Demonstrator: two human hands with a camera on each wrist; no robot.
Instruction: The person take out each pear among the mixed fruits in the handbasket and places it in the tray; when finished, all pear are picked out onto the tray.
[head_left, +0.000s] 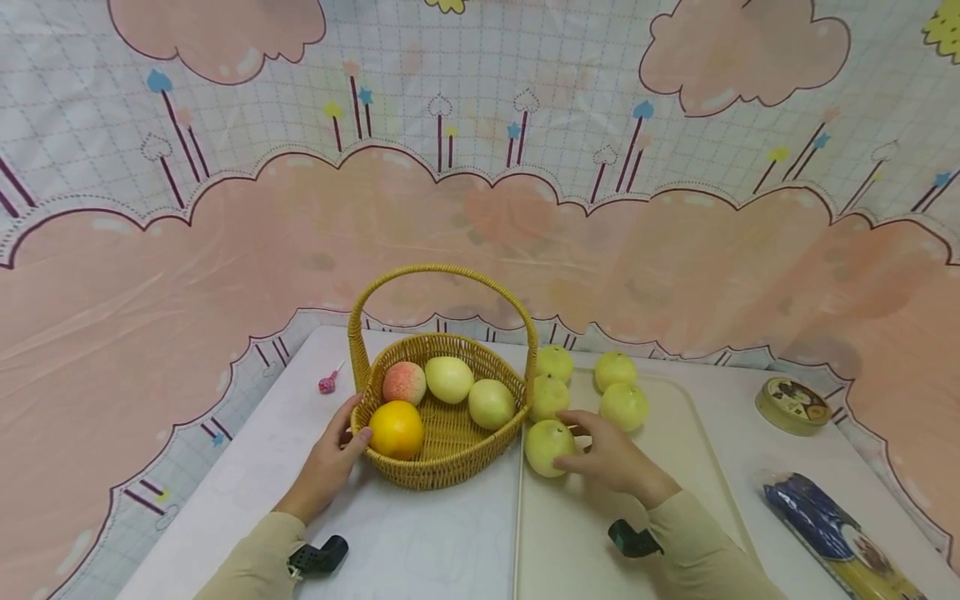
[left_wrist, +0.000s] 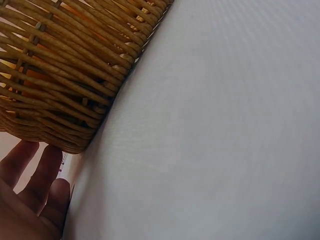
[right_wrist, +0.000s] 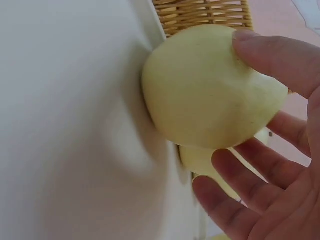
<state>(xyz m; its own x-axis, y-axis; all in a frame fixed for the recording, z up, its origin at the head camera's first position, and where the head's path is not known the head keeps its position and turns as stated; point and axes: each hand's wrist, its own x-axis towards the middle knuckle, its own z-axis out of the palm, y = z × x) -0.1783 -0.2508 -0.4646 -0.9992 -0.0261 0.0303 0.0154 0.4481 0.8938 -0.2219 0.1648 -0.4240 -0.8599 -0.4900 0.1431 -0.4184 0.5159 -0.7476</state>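
Note:
A wicker basket with a tall arched handle stands on the white table. Inside lie an orange, a peach and two pale green round fruits, one at the back and one on the right. My left hand holds the basket's left side, thumb at the rim and fingertips against the outer weave. Over the tray, my right hand grips another pale green round fruit between thumb and fingers. That fruit sits close over the tray surface in the right wrist view.
Several more pale green fruits rest on the cream tray right of the basket. A round tin and a blue-and-yellow packet lie at far right. A wrapped lollipop is left of the basket. A patterned cloth hangs behind.

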